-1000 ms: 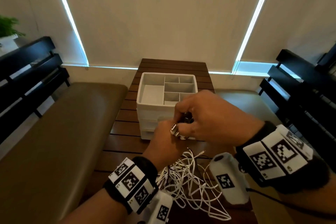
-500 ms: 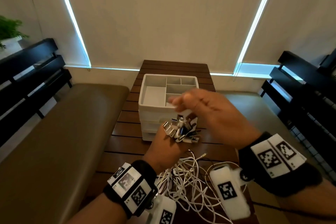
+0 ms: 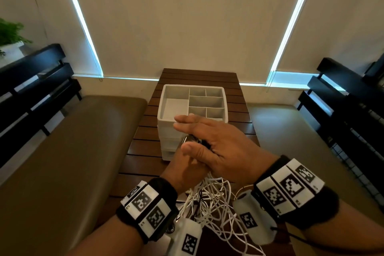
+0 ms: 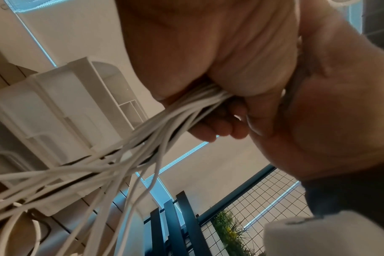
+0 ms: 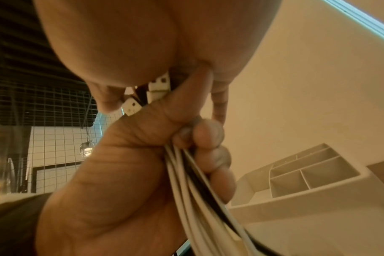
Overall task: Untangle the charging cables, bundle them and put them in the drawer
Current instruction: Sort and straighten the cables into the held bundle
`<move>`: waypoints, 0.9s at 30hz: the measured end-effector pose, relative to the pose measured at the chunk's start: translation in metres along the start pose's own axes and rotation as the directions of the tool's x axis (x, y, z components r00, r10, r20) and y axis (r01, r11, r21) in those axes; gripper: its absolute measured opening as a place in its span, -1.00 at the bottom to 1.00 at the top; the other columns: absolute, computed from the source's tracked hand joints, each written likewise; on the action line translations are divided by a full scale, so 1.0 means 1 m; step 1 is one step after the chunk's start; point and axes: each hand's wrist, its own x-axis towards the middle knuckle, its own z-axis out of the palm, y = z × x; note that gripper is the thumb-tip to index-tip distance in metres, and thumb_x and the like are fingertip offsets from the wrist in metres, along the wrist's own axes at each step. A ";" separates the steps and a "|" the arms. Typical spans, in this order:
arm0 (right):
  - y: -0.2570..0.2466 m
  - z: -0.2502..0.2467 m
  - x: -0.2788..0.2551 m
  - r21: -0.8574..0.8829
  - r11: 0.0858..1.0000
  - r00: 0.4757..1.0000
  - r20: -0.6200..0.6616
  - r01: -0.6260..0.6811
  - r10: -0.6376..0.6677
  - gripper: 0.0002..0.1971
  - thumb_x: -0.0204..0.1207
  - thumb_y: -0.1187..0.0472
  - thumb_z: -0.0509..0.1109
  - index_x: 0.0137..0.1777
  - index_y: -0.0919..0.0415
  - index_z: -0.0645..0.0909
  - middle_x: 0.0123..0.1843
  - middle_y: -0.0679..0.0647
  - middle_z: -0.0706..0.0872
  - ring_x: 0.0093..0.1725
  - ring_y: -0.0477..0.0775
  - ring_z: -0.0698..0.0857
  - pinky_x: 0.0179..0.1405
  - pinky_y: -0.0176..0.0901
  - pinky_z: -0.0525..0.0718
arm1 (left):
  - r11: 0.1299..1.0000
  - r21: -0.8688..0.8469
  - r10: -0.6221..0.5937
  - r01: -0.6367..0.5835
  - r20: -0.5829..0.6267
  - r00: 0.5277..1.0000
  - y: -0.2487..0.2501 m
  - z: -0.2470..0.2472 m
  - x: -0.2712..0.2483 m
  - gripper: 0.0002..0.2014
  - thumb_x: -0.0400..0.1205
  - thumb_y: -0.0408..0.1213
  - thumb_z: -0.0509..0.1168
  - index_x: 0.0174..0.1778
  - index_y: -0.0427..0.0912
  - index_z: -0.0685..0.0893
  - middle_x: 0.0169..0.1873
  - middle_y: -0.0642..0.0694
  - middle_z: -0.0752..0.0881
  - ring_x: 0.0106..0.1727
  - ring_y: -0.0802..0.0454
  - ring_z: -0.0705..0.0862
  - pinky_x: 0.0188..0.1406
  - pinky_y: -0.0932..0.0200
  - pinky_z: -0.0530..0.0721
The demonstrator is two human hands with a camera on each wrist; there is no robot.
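Just above the fist, the right hand (image 3: 216, 143) is lying flat with straight fingers on the plug ends, seemingly to level them, while the left hand (image 3: 185, 172) is clamping the charging cables (image 4: 186, 110), whose tangled lengths are trailing below to the table (image 3: 143, 145), near the closed drawer unit (image 3: 166, 131).

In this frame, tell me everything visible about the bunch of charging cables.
The charging cables are thin and mostly white, with at least one dark strand. The left hand grips them gathered near their plug ends, which poke above its fist. The right hand rests flat over those plugs. Below the fist the strands fan into a loose tangle above the wooden table.
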 end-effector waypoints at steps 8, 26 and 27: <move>0.012 -0.007 -0.014 0.163 0.986 0.997 -0.083 0.023 -0.009 -0.13 0.43 -0.29 0.33 0.67 -0.24 -0.02 0.69 -0.36 -0.02 0.67 -0.27 -0.06 0.63 0.19 0.12 | 0.993 -0.115 -0.005 0.003 -0.018 1.000 -0.005 -0.016 0.003 -0.75 0.47 0.13 0.37 0.06 0.29 0.69 -0.10 0.02 0.81 -0.06 0.09 0.78 -0.05 0.07 0.77; 0.002 0.007 -0.018 0.248 0.964 0.969 -0.243 0.096 -0.034 -0.45 0.58 -0.11 0.23 0.56 -0.10 0.30 0.63 -0.19 0.30 0.61 -0.24 0.24 0.58 -0.09 0.33 | 0.991 0.046 0.124 -0.128 0.081 0.989 -0.004 -0.006 0.005 -0.91 0.52 -0.34 0.29 -0.08 -0.14 0.63 -0.21 0.17 0.81 -0.07 0.27 0.73 -0.31 0.52 0.61; 0.000 0.011 -0.016 0.121 0.986 0.972 -0.219 0.112 -0.083 -0.49 0.63 -0.14 0.14 0.56 -0.10 0.31 0.65 -0.20 0.26 0.64 -0.22 0.17 0.61 -0.16 0.21 | 0.986 0.148 0.070 -0.072 0.019 0.997 0.003 -0.004 0.008 -0.80 0.52 -0.41 0.28 0.04 -0.32 0.59 -0.13 -0.09 0.83 0.05 0.06 0.68 -0.27 0.44 0.65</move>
